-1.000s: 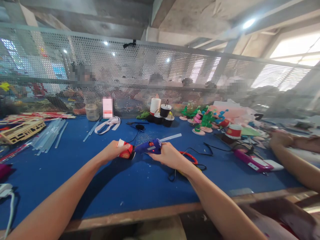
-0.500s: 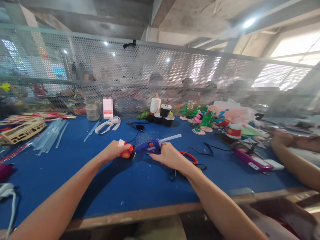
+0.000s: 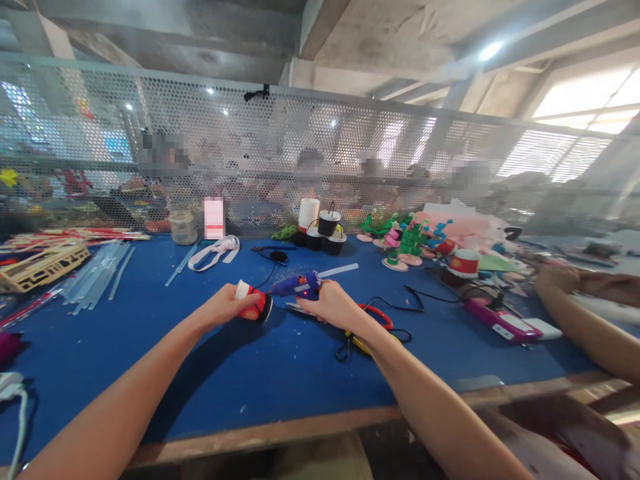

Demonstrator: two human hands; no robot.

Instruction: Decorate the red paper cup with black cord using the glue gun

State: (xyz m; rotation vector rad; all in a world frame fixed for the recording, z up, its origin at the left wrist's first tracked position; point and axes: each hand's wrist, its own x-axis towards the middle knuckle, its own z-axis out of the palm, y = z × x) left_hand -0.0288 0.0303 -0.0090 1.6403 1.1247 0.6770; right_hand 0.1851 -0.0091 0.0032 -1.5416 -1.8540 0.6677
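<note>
My left hand [image 3: 223, 308] is closed around a small red paper cup [image 3: 256, 305] with a white band, tipped on its side above the blue table [image 3: 165, 373]. In my right hand [image 3: 334, 303] is a blue glue gun [image 3: 299, 286], a clear glue stick [image 3: 340, 270] poking out of its back. The gun's nozzle points left, at or very near the cup's dark-edged end; whether they touch I cannot tell. Beneath my right wrist lie scissors [image 3: 383, 315] with red and yellow handles, partly covered by my hand and forearm.
Loose glue sticks [image 3: 97, 277] and a wooden frame [image 3: 45, 265] lie at left. Small black buckets [image 3: 329, 223] and green craft plants [image 3: 413, 240] stand at the back. A purple power strip [image 3: 503, 320] lies at right, near another person's arm [image 3: 580, 320]. A perforated screen [image 3: 280, 133] borders the table.
The cup has turned slightly, showing more of its dark-edged end. The glue gun has shifted a little, and more of the scissors' blades shows below it. The view has moved slightly.
</note>
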